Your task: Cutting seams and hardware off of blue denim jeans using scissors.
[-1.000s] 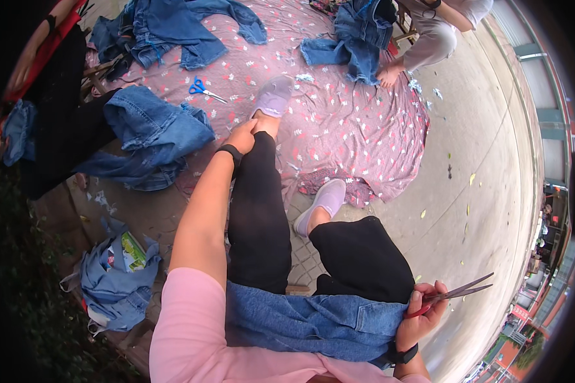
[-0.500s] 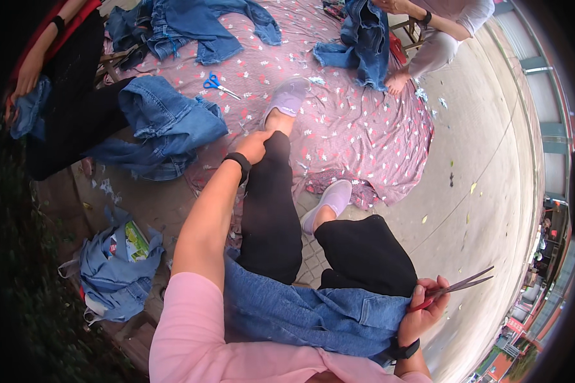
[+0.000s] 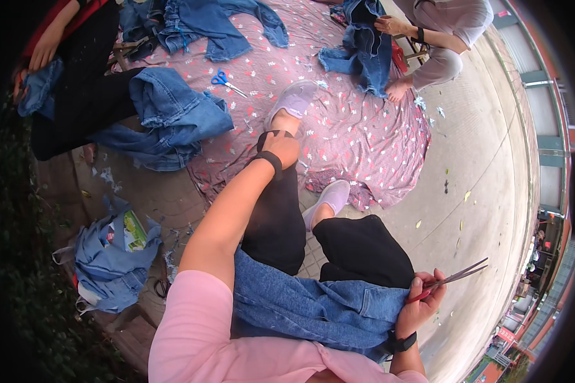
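Observation:
My left hand [image 3: 281,149] grips the lower end of my black trouser leg [image 3: 271,210], just above the lilac shoe [image 3: 294,99] on my outstretched foot. Some of its fingertips are hidden in the cloth. In my right hand [image 3: 420,306], out to the right, is a pair of scissors [image 3: 457,274] with red handles, the slim blades slightly apart and pointing away from me. A piece of blue denim [image 3: 306,313] lies across my lap, under my right wrist.
Blue-handled scissors [image 3: 227,83] lie on a pink flowered cloth [image 3: 377,147] with jeans [image 3: 223,25]. People sit on both sides, denim [image 3: 179,108] on the left one's lap. A denim bag [image 3: 112,268] stands low left; dark scissors [image 3: 161,288] lie beside it.
My left hand has shifted right, from the side of the trouser leg to across its front. The right hand and its scissors have barely moved.

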`<state>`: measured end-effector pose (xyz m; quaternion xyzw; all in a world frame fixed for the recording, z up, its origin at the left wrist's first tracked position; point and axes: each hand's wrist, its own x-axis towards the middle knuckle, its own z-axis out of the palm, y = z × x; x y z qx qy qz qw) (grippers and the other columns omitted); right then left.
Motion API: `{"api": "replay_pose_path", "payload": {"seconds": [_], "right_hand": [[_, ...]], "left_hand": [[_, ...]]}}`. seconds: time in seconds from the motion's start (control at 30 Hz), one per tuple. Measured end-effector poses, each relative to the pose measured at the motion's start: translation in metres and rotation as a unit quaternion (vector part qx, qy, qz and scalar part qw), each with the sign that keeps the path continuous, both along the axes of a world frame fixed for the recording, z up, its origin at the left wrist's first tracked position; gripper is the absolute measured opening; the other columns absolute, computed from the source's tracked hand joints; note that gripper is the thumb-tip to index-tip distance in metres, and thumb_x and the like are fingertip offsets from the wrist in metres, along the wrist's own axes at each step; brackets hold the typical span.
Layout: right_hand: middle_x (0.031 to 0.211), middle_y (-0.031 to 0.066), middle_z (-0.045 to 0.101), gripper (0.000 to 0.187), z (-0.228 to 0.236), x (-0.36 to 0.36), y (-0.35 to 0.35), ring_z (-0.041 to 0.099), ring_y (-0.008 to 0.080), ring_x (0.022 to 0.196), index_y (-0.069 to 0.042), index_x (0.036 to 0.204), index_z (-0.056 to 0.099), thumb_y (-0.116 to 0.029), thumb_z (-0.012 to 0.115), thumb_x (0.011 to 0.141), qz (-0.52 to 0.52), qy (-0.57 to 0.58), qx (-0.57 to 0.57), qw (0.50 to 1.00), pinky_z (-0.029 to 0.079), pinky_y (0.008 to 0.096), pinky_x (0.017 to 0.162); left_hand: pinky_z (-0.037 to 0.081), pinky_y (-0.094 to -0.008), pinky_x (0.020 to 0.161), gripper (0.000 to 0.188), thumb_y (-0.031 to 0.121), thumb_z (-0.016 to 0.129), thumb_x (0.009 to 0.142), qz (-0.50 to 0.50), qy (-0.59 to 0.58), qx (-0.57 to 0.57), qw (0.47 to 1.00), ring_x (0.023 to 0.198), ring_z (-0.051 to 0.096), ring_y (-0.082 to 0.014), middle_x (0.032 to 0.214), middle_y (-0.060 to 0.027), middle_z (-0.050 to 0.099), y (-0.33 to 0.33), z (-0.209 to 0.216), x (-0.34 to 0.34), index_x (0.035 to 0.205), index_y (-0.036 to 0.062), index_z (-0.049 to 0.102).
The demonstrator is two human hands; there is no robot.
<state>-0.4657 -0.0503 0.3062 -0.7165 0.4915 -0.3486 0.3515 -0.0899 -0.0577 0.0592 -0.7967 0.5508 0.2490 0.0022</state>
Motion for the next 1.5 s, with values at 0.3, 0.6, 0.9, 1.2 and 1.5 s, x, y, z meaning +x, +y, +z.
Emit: {"api": "replay_pose_path", "payload": {"seconds": [0.3,0.6,0.9,1.2,1.5], "right_hand": [[0.099,0.0045,0.054,0.039,-0.001,-0.003,-0.002,0.051,0.0118,0.091,-0.005,0.122,0.044,0.001,0.058,0.086,-0.019,-0.007,0.025,0.999,0.042,0.0254,0.082],[0.093,0.0062,0.057,0.037,-0.004,-0.001,-0.003,0.051,0.0107,0.086,-0.004,0.123,0.044,0.001,0.055,0.088,0.004,-0.029,-0.001,1.0,0.04,0.0223,0.08],[0.095,0.0035,0.054,0.036,-0.007,-0.006,-0.003,0.052,0.0096,0.083,-0.004,0.122,0.045,0.002,0.052,0.088,-0.007,-0.01,-0.019,1.0,0.044,0.0216,0.071],[0.089,0.0027,0.056,0.036,-0.008,-0.009,-0.007,0.051,0.0081,0.082,-0.003,0.121,0.044,-0.002,0.057,0.088,-0.006,-0.011,-0.029,1.0,0.041,0.0208,0.075],[0.087,0.0025,0.057,0.036,-0.019,-0.02,-0.004,0.053,0.0078,0.078,-0.003,0.12,0.045,-0.002,0.058,0.087,0.014,-0.077,-0.037,0.996,0.042,0.0208,0.071]], "left_hand": [[0.038,-0.0452,0.082,0.024,0.017,0.047,0.085,-0.036,-0.026,-0.016,0.999,0.112,0.052,-0.0178,0.1,-0.0017,0.067,-0.004,0.012,-0.002,0.093,0.0151,0.07],[0.037,-0.0463,0.085,0.025,0.017,0.046,0.087,-0.018,-0.025,-0.071,0.997,0.125,0.043,-0.018,0.103,0.0013,0.066,0.015,-0.016,0.009,0.095,0.0147,0.069],[0.02,-0.05,0.106,0.026,0.014,0.055,0.079,-0.099,-0.06,-0.011,0.993,0.128,0.04,-0.0186,0.111,0.0011,0.064,0.037,0.018,-0.034,0.098,0.0242,0.07],[0.014,-0.0601,0.105,0.031,0.031,0.053,0.087,-0.059,0.083,-0.035,0.994,0.141,0.011,-0.0256,0.145,-0.0025,0.034,0.095,0.048,-0.034,0.115,0.0246,0.065],[0.038,-0.0512,0.095,0.049,0.037,0.055,0.088,0.189,0.13,-0.155,0.961,0.122,0.037,-0.0437,0.139,-0.0151,0.034,0.176,0.063,-0.071,0.131,0.0139,0.047]]}}
